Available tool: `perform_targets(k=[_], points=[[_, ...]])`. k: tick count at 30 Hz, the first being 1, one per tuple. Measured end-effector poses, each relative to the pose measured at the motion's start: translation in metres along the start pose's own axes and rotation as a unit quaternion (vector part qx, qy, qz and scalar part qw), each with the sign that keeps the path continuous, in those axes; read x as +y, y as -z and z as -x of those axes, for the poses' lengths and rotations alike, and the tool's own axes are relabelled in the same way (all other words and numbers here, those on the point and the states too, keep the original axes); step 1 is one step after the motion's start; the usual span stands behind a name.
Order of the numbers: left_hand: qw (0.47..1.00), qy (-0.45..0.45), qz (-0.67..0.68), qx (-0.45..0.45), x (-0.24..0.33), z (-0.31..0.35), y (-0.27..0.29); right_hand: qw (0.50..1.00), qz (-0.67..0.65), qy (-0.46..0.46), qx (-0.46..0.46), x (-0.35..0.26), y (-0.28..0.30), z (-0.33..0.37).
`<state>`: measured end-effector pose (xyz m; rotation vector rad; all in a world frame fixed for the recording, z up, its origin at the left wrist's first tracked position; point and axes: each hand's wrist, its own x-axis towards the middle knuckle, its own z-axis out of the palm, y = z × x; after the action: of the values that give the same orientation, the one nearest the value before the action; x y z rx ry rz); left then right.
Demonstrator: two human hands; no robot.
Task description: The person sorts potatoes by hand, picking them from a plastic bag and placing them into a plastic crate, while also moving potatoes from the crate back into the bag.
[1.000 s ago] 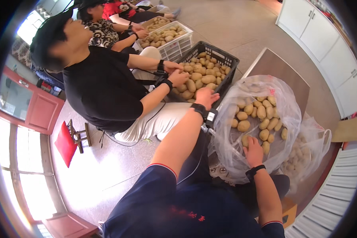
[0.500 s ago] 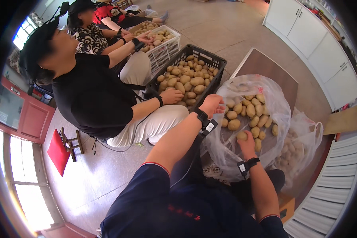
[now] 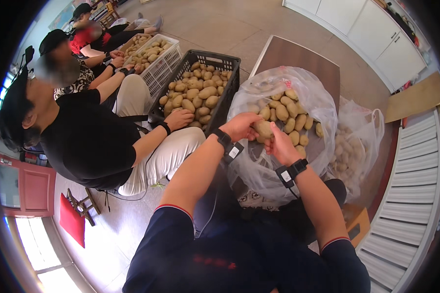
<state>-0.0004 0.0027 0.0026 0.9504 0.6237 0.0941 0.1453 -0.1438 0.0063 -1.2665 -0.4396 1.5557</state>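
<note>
Between my two hands is a single potato point(image 3: 263, 129), raised over the near left part of an open clear plastic bag point(image 3: 318, 100). My left hand point(image 3: 240, 126) closes on its left side, and my right hand point(image 3: 281, 145) grips it from the right. Loose potatoes point(image 3: 289, 111) lie inside the bag, on the brown board point(image 3: 298, 63) that shows through and beyond it. To the left stands a black plastic crate point(image 3: 233, 73) heaped with potatoes, where a co-worker's hand point(image 3: 179, 118) rests on the near ones.
A second plastic bag of potatoes point(image 3: 349, 154) sits right of mine. Farther left, a white crate point(image 3: 167, 61) of potatoes stands by other seated people. A white ribbed radiator point(image 3: 406, 195) runs along the right, and a red-cushioned stool point(image 3: 73, 219) is at the left.
My right hand has lifted a potato up from the bag, and my left hand has come over to hold it too. The view has shifted, so the crates appear farther left.
</note>
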Motion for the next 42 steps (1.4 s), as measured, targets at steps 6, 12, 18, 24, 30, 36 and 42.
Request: perform_targets(k=[6, 12, 18, 24, 30, 36, 42], points=[[1.0, 0.008, -0.016, -0.022, 0.005, 0.007, -0.01, 0.996, 0.065, 0.022, 0.057, 0.001, 0.0, -0.006], [0.998, 0.022, -0.057, -0.01, 0.003, 0.006, -0.009, 0.986, 0.129, 0.08, 0.069, 0.007, -0.002, -0.007], [0.997, -0.011, 0.018, 0.077, 0.005, -0.001, 0.015, 0.978, 0.151, 0.103, 0.099, 0.023, 0.005, -0.008], [0.954, -0.113, 0.212, 0.18, 0.001, -0.012, 0.079, 0.942, 0.259, 0.163, 0.139, 0.057, 0.053, -0.014], [0.867, -0.191, 0.354, 0.295, -0.001, -0.002, 0.127, 0.815, 0.469, 0.234, 0.248, 0.065, 0.087, 0.004], [0.772, -0.233, 0.475, 0.352, -0.004, -0.001, 0.16, 0.681, 0.62, 0.231, 0.313, 0.059, 0.081, 0.029], [0.737, -0.247, 0.52, 0.354, -0.008, -0.013, 0.177, 0.655, 0.637, 0.241, 0.326, 0.077, 0.103, 0.032]])
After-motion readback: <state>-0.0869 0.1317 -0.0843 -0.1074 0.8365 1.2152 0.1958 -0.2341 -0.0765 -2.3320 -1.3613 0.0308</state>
